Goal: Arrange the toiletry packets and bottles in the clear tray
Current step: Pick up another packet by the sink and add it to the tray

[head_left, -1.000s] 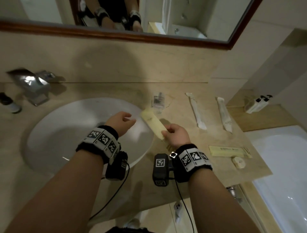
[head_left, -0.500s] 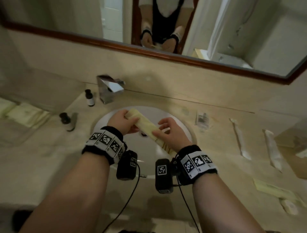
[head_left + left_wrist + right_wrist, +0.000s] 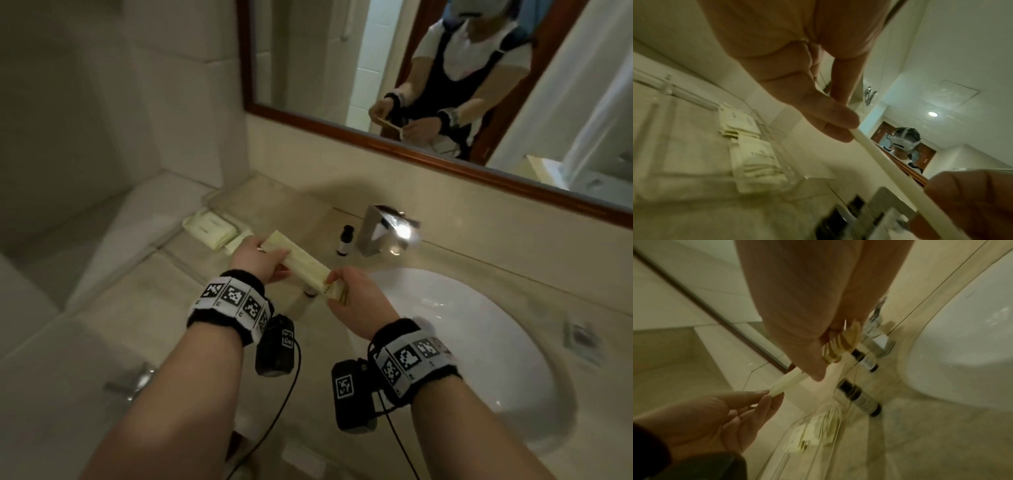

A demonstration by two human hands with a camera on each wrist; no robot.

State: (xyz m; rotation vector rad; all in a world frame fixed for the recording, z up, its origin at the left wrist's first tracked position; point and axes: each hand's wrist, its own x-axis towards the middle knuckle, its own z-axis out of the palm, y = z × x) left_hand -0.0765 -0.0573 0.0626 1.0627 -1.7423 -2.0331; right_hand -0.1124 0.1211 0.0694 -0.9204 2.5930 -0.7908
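Observation:
Both hands hold one long pale-yellow packet (image 3: 301, 266) level above the counter, left of the basin. My left hand (image 3: 274, 261) pinches its far end; in the left wrist view the fingertips (image 3: 838, 128) grip the packet (image 3: 890, 170) edge-on. My right hand (image 3: 334, 288) pinches the near, gold-striped end (image 3: 838, 350). The clear tray (image 3: 239, 229) sits just beyond on the left and holds pale folded packets (image 3: 209, 228). One small dark-capped bottle (image 3: 344, 240) stands by the tap; the right wrist view shows two bottles (image 3: 864, 360) (image 3: 859, 399) below the packet.
The chrome tap (image 3: 383, 229) stands behind the white basin (image 3: 479, 359). A small clear sachet (image 3: 582, 337) lies on the counter at far right. A mirror (image 3: 445, 68) hangs above the counter, and the wall corner closes off the tray's left side.
The left hand took hold of the packet's far end. Both hands carried it left, from over the basin to over the counter by the tray. The head view swung left.

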